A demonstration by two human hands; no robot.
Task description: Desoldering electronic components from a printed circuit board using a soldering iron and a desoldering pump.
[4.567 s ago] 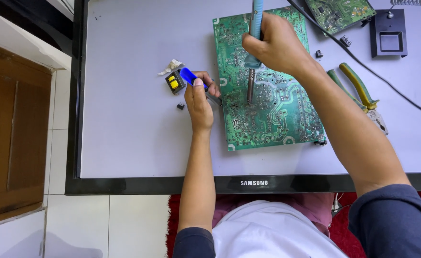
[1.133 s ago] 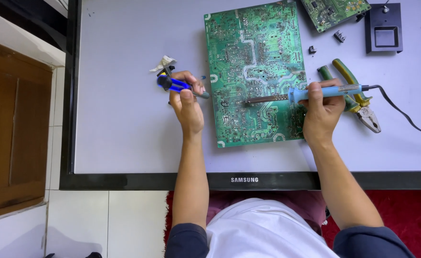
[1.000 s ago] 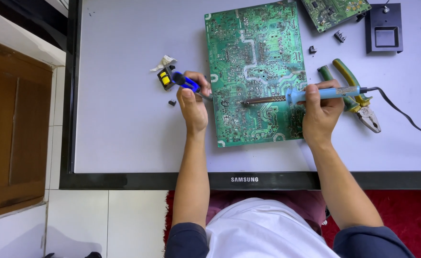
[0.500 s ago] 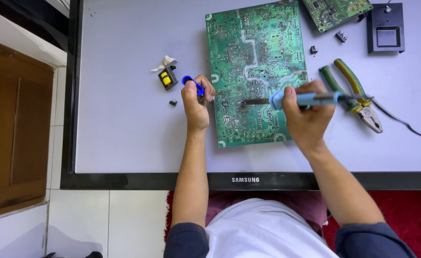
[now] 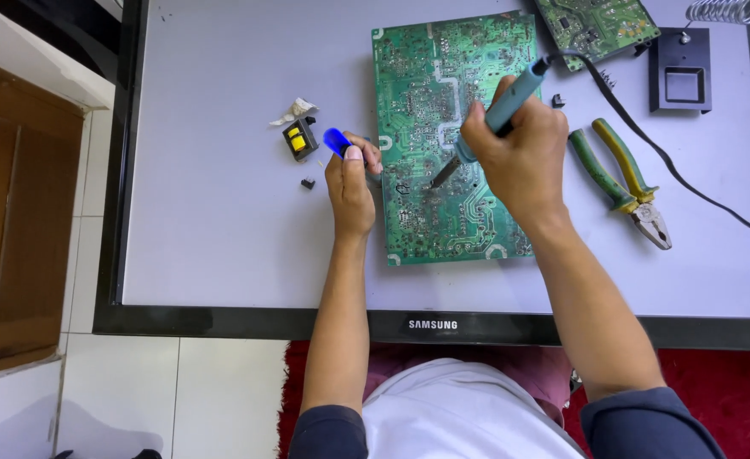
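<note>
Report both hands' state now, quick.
Left hand: closed on a small blue tool beside the green circuit board.
Right hand: closed on the soldering iron, tip on the board.

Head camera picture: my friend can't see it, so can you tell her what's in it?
Seen from above, a person's right hand holds a soldering iron with its tip on a large green circuit board lying on a grey panel. The left hand grips a small blue tool at the board's left edge. Green-handled pliers lie to the right.
</note>
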